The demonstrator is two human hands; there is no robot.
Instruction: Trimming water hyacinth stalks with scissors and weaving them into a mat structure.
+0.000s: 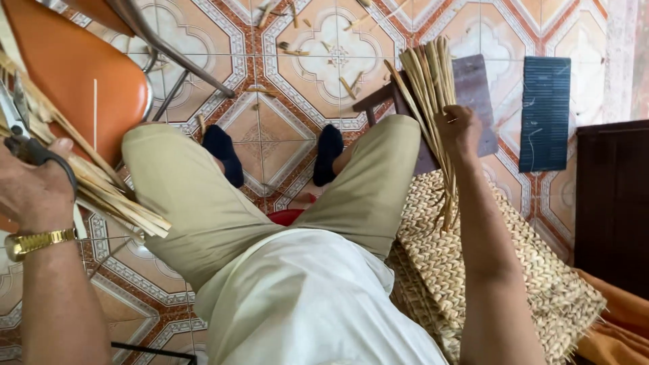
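Note:
My right hand (460,127) grips a bundle of pale straw strips (427,81), held upright above my right knee, its ends fanning out above and below the fist. My left hand (30,186), with a gold watch on the wrist, holds black-handled scissors (20,132) at the far left. It rests against a second sheaf of flat straw strips (101,189) that slants down over the orange chair seat (74,74). I sit in beige trousers and a white shirt, dark socks on the tiled floor.
A woven straw mat (514,263) lies by my right thigh. Two dark rectangular boards (545,111) lie on the patterned tiles (331,54), with straw scraps scattered around. A dark wooden cabinet (612,203) stands at right, orange cloth below it. Metal chair legs (176,57) cross the upper left.

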